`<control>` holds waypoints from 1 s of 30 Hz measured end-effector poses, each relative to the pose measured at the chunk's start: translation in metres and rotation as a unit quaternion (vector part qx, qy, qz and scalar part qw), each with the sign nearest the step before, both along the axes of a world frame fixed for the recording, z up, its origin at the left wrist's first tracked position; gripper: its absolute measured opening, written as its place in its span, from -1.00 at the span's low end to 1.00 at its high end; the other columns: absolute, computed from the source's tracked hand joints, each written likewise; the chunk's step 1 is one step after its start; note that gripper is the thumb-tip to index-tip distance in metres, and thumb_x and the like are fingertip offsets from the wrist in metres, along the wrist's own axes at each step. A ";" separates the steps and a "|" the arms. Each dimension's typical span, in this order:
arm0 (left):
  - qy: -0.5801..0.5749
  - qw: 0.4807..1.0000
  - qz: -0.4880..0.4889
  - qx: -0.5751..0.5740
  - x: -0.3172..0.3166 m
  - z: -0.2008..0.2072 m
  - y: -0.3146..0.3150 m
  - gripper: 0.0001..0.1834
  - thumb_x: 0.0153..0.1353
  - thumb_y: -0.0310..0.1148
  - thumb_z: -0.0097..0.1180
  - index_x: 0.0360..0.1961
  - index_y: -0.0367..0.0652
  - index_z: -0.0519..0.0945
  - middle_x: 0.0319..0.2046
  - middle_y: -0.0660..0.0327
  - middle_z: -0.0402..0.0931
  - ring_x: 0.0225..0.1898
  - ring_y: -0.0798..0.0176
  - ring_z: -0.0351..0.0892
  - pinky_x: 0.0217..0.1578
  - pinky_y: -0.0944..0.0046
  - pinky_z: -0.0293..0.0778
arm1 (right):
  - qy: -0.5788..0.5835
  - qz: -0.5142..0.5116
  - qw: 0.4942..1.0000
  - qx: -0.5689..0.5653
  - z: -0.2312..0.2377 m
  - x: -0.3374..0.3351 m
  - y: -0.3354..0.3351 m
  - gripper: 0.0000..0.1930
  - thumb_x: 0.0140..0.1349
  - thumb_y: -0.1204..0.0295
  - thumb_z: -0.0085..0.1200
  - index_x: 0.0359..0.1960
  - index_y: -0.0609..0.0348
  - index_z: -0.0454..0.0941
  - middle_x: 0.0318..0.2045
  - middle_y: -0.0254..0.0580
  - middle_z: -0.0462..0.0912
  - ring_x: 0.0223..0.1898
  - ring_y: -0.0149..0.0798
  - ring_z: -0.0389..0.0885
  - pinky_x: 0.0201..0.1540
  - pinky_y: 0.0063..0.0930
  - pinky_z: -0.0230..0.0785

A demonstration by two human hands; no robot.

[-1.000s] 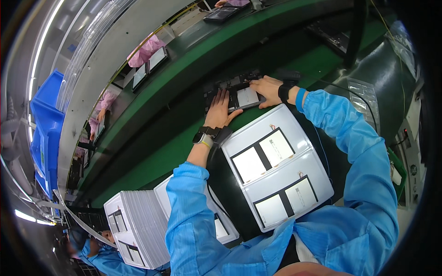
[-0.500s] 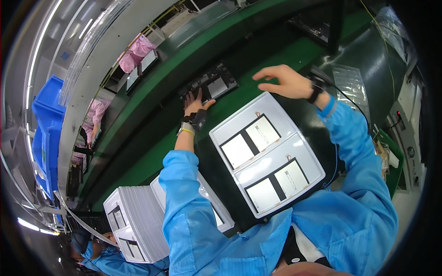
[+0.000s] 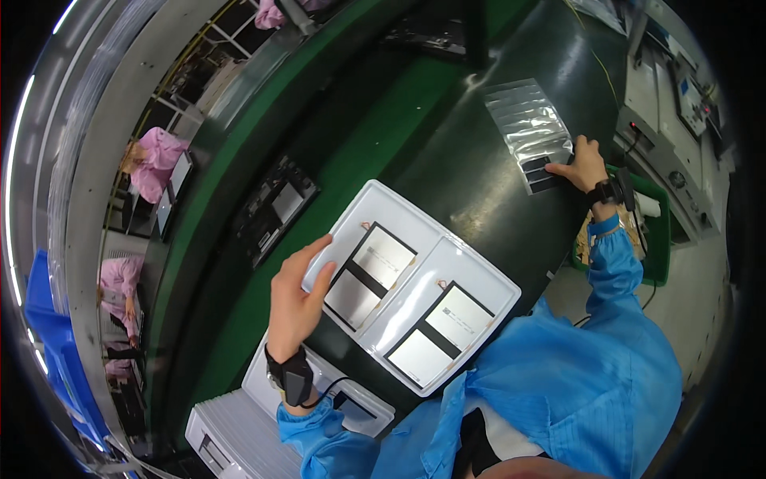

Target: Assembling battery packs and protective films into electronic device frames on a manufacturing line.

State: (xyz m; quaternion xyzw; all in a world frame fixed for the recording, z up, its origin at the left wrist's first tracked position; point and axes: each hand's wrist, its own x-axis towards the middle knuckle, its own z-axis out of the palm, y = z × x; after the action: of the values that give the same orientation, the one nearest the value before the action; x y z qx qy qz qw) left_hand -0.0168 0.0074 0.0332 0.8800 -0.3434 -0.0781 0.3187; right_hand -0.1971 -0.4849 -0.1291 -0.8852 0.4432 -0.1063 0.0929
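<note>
My left hand (image 3: pixel 295 299) is at the left corner of a white plastic tray (image 3: pixel 405 307), thumb and fingers spread, with fingertips over its rim. In the tray's two compartments lie flat battery packs, one (image 3: pixel 371 275) nearer my left hand and another (image 3: pixel 439 334) at the lower right; each has two silvery cells with a black band between. My right hand (image 3: pixel 586 168) reaches right, its thumb over black strips (image 3: pixel 538 174) on the lower end of a clear plastic sheet (image 3: pixel 527 120). The right fingers look apart, with nothing visibly held.
An open laptop chassis (image 3: pixel 275 209) lies on the green conveyor belt (image 3: pixel 351 164) at left. Stacked white trays (image 3: pixel 239 435) stand at lower left. A green bin (image 3: pixel 658 231) with scraps is at right. People in pink work across the line.
My left hand has left the laptop chassis and come back to the tray. The right hand has moved right onto the plastic sheet. The view has turned.
</note>
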 end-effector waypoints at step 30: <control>0.269 0.887 0.033 -0.374 -0.019 -0.052 -0.079 -0.83 0.34 -0.53 0.25 -0.09 -0.37 0.72 -0.19 0.11 0.74 -0.14 0.30 0.70 -0.02 0.34 0.58 | -0.328 0.444 0.588 0.591 0.120 0.089 0.209 -0.80 0.41 0.60 0.08 0.00 0.40 0.64 -0.06 -0.12 0.72 -0.01 -0.36 0.65 0.14 -0.45 0.48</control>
State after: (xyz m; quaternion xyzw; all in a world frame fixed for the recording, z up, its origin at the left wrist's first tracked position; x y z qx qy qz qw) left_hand -0.0353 -0.0719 -0.0188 0.6513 -0.2193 -0.1673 0.7069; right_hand -0.1078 -0.2761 -0.0095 -0.6275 -0.0996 -0.0495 0.7706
